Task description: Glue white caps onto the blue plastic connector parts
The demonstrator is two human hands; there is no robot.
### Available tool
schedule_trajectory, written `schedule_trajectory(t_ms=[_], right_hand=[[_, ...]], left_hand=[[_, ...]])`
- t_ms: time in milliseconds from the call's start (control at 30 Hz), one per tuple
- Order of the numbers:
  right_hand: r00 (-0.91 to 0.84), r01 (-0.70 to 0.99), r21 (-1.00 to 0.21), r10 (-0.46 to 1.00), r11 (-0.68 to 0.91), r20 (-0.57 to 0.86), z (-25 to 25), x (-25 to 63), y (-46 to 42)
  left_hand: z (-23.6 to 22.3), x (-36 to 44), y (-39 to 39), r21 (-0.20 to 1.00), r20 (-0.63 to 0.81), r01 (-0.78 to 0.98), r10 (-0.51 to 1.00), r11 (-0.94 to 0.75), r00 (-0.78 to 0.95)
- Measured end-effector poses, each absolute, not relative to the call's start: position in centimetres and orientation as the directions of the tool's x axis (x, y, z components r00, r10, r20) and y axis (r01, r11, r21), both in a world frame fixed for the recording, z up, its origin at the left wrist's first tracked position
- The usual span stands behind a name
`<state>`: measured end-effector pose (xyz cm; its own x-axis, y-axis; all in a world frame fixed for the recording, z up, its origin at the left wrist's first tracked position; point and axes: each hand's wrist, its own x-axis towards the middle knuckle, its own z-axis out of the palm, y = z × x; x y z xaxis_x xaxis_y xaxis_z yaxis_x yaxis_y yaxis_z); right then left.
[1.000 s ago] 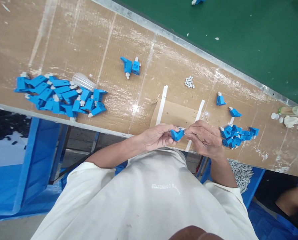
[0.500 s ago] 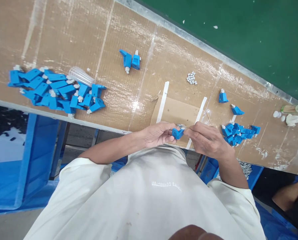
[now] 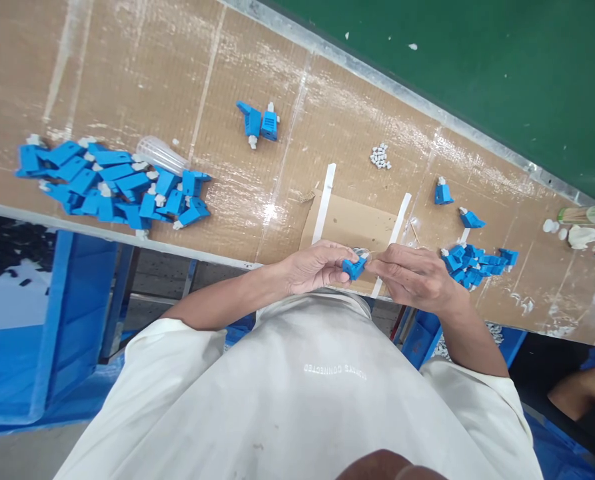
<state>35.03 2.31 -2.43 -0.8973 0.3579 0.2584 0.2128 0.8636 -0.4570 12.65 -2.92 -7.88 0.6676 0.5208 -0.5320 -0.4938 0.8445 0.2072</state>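
Just above the table's near edge, my left hand (image 3: 322,267) pinches a small blue plastic part (image 3: 353,269) between thumb and fingers. A pale grey piece shows at the top of that part. My right hand (image 3: 412,273) is closed, its fingertips against the right side of the blue part. Whatever those fingertips grip is too small and hidden to make out. Beneath both hands lies a cardboard sheet (image 3: 360,223) held by white tape strips. Beyond it sits a little heap of small grey pieces (image 3: 380,157). A thin wooden stick (image 3: 414,231) lies right of the sheet.
A large pile of blue parts (image 3: 112,177) with a clear plastic cup (image 3: 162,155) lies left. A smaller pile (image 3: 477,263) lies right, near a container of toothpicks (image 3: 577,215). Blue bins (image 3: 77,320) stand below the table. A co-worker's arm (image 3: 577,392) shows at lower right.
My right hand has turned slightly, its fingers closing nearer the blue part, and its elbow has swung outward. My left hand keeps its pinch. The whole view has shifted a little.
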Motion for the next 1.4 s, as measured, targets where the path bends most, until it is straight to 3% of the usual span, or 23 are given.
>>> schedule_trajectory(t_ms=[100,167,233,300,400,500,733,1100,1267,1400], right_hand=[[-0.849,0.219,-0.591,0.451,0.776,0.277,-1.6,35.3,2.5],[-0.741,0.249,-0.734,0.612,0.632,0.276,-1.2,35.3,2.3],[-0.575,0.247,-0.885,0.795,0.396,0.195,-1.3,35.2,1.7],[-0.460,0.182,-0.977,0.888,0.109,0.013,-2.0,34.9,0.8],[-0.453,0.052,-0.972,0.862,-0.230,-0.228,-3.6,34.1,-0.6],[-0.492,-0.030,-0.926,0.813,-0.376,-0.313,-5.1,33.4,-1.6],[-0.477,-0.182,-0.882,0.823,-0.434,-0.307,-6.5,32.1,-2.5],[-0.404,-0.230,-0.850,0.841,-0.475,-0.361,-7.5,31.4,-4.3],[-0.378,-0.258,-0.861,0.866,-0.439,-0.329,-7.6,30.9,-4.1],[-0.406,-0.275,-0.849,0.855,-0.451,-0.322,-6.3,31.1,-3.5]], left_hand=[[-7.6,12.3,-2.9,0.276,-0.498,-0.489,0.558,0.827,0.663],[-7.4,12.2,-2.9,0.306,-0.465,-0.504,0.588,0.808,0.662],[-7.3,12.2,-2.9,0.333,-0.432,-0.525,0.621,0.783,0.654],[-7.2,12.3,-3.0,0.351,-0.420,-0.543,0.647,0.763,0.637],[-7.2,12.6,-3.2,0.360,-0.428,-0.557,0.663,0.749,0.615],[-7.2,12.9,-3.5,0.369,-0.436,-0.557,0.668,0.744,0.603],[-6.6,13.2,-4.0,0.413,-0.459,-0.556,0.692,0.721,0.557],[-6.6,12.9,-5.0,0.603,-0.395,-0.495,0.773,0.626,0.497],[-6.8,13.0,-4.8,0.553,-0.392,-0.525,0.758,0.647,0.521],[-6.2,13.1,-4.4,0.431,-0.403,-0.589,0.730,0.683,0.552]])
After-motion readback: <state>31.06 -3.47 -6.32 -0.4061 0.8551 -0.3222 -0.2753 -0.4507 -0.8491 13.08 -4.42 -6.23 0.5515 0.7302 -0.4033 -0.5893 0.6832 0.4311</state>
